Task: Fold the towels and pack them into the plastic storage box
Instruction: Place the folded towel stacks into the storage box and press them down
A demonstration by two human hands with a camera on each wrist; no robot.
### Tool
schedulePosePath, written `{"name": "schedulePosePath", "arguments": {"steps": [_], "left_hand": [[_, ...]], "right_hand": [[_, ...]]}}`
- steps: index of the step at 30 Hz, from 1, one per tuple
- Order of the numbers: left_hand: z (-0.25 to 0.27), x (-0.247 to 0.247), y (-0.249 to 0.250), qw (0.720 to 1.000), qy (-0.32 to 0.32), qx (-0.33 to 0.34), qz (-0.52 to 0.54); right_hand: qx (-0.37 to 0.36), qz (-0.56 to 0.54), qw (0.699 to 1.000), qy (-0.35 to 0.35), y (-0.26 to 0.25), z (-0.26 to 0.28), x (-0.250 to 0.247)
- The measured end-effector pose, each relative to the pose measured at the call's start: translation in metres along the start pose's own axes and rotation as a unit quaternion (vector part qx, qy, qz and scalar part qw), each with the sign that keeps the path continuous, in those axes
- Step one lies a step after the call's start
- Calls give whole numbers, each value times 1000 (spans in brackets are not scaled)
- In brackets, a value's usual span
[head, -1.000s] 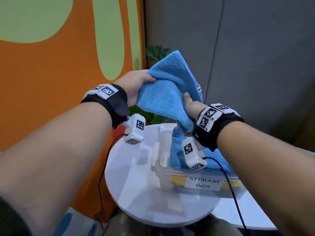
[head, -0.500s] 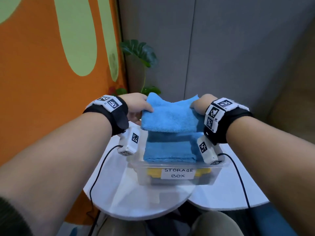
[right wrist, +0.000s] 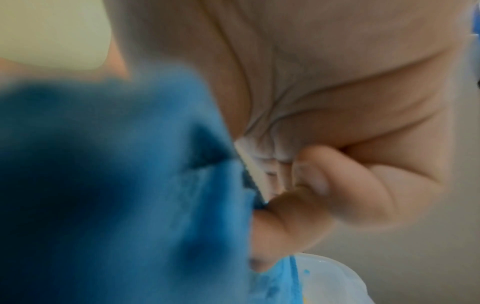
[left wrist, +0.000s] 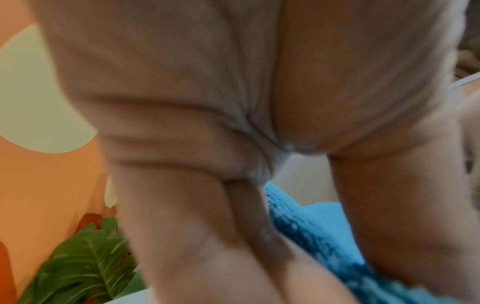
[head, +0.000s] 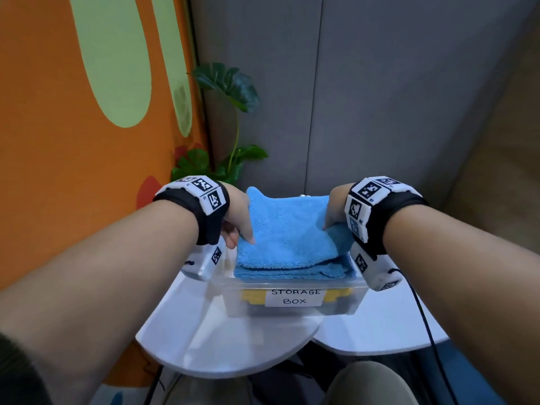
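Towel (head: 285, 229), blue terry, folded into a rough rectangle, sits on top of another blue towel (head: 330, 271) already in the clear storage box (head: 292, 309) w/ the handwritten label; box stands on the round white table (head: 204, 340), near its back edge. Left hand (head: 238, 217) has the towel's left edge, thumb on top, fingers tucked under & curled round the fold. Right hand (head: 333, 210) does the same on the right edge; right wrist view shows thumb and fingers (right wrist: 306, 179) pinched on the cloth, blurry though. Handling, as I judge it: light, soft, no stiffness at all, so it sags and unfolds if held by one corner or by a single layer. Pile is grippy, not slippery, nothing fragile. Best hold is as now, both short edges, all layers caught together, so the fold stays put. Stack looks proud of the box rim, prob needs a flat-palm press in the middle to seat it. Near right corner of the lower towel looks rumpled, could snag the rim.
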State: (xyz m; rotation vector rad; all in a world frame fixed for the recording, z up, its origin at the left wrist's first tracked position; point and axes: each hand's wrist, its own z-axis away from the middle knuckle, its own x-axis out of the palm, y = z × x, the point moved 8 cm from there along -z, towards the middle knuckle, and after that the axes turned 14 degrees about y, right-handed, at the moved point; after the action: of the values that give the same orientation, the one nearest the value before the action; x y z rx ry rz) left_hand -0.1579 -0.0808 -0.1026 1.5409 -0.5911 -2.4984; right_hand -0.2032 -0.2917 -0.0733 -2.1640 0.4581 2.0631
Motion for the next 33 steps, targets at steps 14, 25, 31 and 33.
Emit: {"name": "schedulePosePath", "arguments": {"steps": [14,25,31,33], "left_hand": [[18,-9,58,918,103,181,-339],[-3,33,55,870,5,174,-461],[-12,46,54,849,6,184,-495],[-14,48,54,844,9,188,-502]], "right_hand": [[-72,24,983,-166,-31,30,-20],[-202,305,921,-134,-51,19,39],[-199,246,948,-39,-55,13,52],[-204,266,942,-35,-57,8,59]]}}
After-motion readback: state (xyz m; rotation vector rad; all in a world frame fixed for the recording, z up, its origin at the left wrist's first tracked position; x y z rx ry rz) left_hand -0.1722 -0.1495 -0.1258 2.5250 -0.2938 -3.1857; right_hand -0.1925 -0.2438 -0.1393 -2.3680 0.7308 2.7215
